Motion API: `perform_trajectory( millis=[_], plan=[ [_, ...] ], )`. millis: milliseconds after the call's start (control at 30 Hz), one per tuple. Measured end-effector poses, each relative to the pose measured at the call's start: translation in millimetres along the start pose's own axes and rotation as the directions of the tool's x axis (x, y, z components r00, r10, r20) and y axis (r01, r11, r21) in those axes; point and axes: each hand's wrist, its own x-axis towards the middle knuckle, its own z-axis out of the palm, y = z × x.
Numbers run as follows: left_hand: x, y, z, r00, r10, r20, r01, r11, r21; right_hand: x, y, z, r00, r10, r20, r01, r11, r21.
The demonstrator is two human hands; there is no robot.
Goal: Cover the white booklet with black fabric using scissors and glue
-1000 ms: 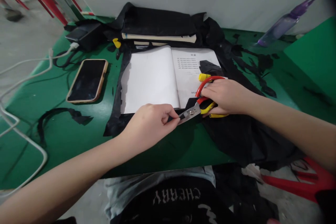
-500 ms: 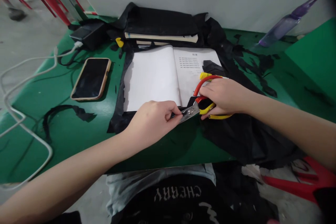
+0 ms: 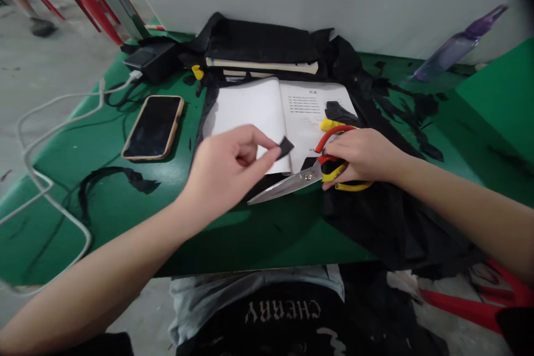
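Between thumb and forefinger, my left hand pinches a small scrap of black cloth above the open book. My right hand grips scissors with red and yellow handles. Their blades look closed and point left across the book's near edge. Black cloth lies under the book and spreads out beneath my right forearm. Another dark scrap rests on the right page, close to a yellow piece beside the scissor handle.
A phone lies left of the book on the green table. White cables run to a black box. Behind the book is a cloth-covered stack. A purple spray bottle and black scraps are at right.
My left hand has lifted off the scissor blades, up and slightly left, with the black scrap now visible in its fingers. The scissor blades are now uncovered. The whole view has shifted slightly.
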Motion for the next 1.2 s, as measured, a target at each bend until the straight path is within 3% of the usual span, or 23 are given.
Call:
perform_trajectory(
  millis=[67,133,300,400,467,567,700,800,967,1100,1200],
  plan=[
    [7,-2,-12.9,0.987,0.035,-0.154,-0.029,0.999,0.037,-3,2,-2,0.996,0.091,-0.006,-0.090,0.996,0.021],
    [14,-6,-25.4,0.970,0.066,-0.233,-0.048,0.996,0.081,-8,2,-3,0.979,0.203,-0.028,-0.203,0.979,0.015],
    [23,-34,-46.4,0.959,0.168,-0.228,-0.082,0.935,0.344,-23,-3,3,0.877,0.414,-0.245,-0.435,0.900,-0.034],
    [26,-63,-50.3,0.975,0.143,-0.168,-0.034,0.848,0.530,-27,-6,8,0.777,0.532,-0.336,-0.588,0.804,-0.086],
    [29,-84,-49.8,0.984,0.110,-0.138,-0.006,0.804,0.595,-27,-6,11,0.682,0.650,-0.336,-0.702,0.710,-0.053],
    [34,-107,-45.8,0.988,0.085,-0.131,0.021,0.761,0.648,-22,-1,15,0.542,0.803,-0.248,-0.816,0.573,0.073],
    [48,-119,-38.3,0.997,0.078,0.002,-0.052,0.643,0.764,-16,10,23,0.438,0.888,-0.137,-0.884,0.454,0.113],
    [57,-122,-33.2,0.993,0.072,0.089,-0.114,0.590,0.799,-13,17,28,0.409,0.909,-0.084,-0.906,0.415,0.087],
    [52,-121,-29.9,0.997,0.050,0.052,-0.072,0.598,0.798,-14,25,30,0.376,0.926,-0.047,-0.921,0.378,0.088],
    [27,-109,-35.6,0.991,0.108,0.080,-0.132,0.657,0.742,-22,27,33,0.428,0.899,-0.090,-0.885,0.437,0.159],
    [-2,-97,-43.8,0.981,0.143,0.129,-0.191,0.653,0.732,-29,28,36,0.520,0.838,-0.164,-0.813,0.545,0.205]
  ],
)
